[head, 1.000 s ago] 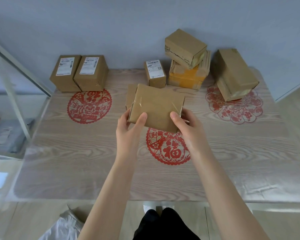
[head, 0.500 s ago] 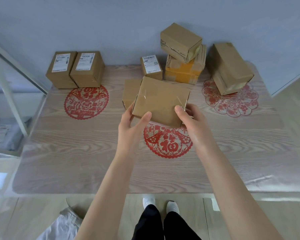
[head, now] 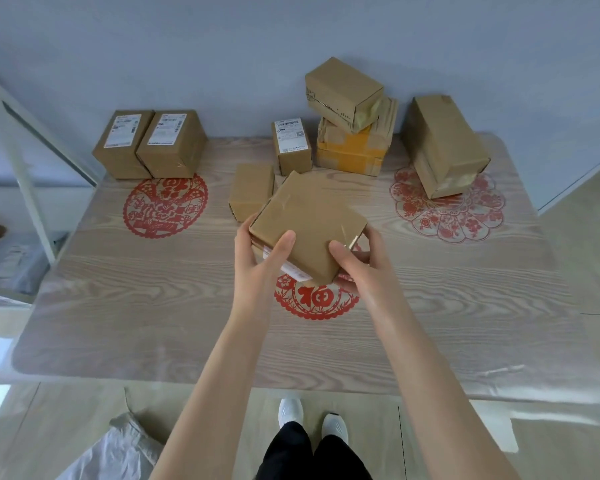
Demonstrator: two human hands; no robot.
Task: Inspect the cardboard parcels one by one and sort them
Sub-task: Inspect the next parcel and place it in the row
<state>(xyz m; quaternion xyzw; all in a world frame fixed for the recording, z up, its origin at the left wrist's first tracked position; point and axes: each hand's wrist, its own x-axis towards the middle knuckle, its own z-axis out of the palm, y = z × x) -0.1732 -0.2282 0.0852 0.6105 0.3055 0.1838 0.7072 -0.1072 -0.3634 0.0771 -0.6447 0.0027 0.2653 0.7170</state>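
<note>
Above the table, parcel now rotated, left grip and right grip clasping it

Wooden table with parcels, red paper-cuts

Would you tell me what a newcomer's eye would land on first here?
The left hand and right hand grip a flat cardboard parcel, tilted above the middle of the table. At the back, one stacked parcel sits askew on a yellow-taped parcel. Red paper-cuts decorate it.

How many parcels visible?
8: left pair, held parcel between left hand and right hand, plain parcel beside it, labelled parcel behind, yellow-taped parcel under top parcel, right parcel. Others possibly hidden.
</note>
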